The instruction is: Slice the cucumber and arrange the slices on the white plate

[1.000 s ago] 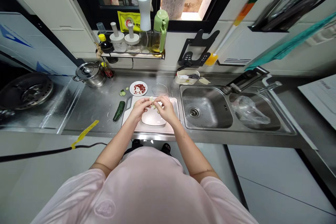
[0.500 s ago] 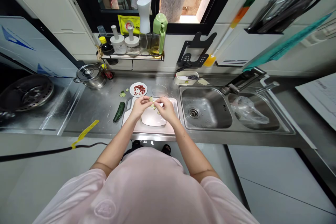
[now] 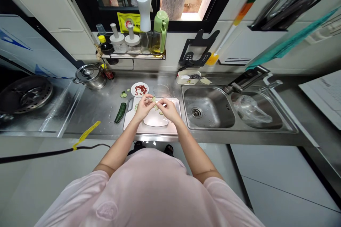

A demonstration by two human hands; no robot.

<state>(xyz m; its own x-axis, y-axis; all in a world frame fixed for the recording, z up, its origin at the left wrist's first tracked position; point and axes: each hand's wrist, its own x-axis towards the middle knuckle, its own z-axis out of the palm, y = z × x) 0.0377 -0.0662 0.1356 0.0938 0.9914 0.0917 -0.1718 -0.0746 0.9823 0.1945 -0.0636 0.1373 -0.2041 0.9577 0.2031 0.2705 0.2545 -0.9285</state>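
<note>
My left hand pinches a thin pale-green cucumber slice above the cutting board. Thumb and fingers of my right hand are closed at the slice's near edge, touching the left fingertips. Below both hands lies a white rounded plate on the board, with several cucumber slices partly hidden by my fingers. More slices show on the board beside my left hand. A dark green cucumber piece rests on the steel counter to the left. Behind my left hand stands a white plate with chopped red pieces.
Several cucumber slices lie on the counter left of the plate. A lidded steel pot is farther left. The double sink is on the right, with a plastic bag in its second basin. A bottle rack hangs behind.
My left fingers have opened out slightly around the slice, and slices on the board beside that hand show more. My right hand stays almost still. The view has shifted a little.
</note>
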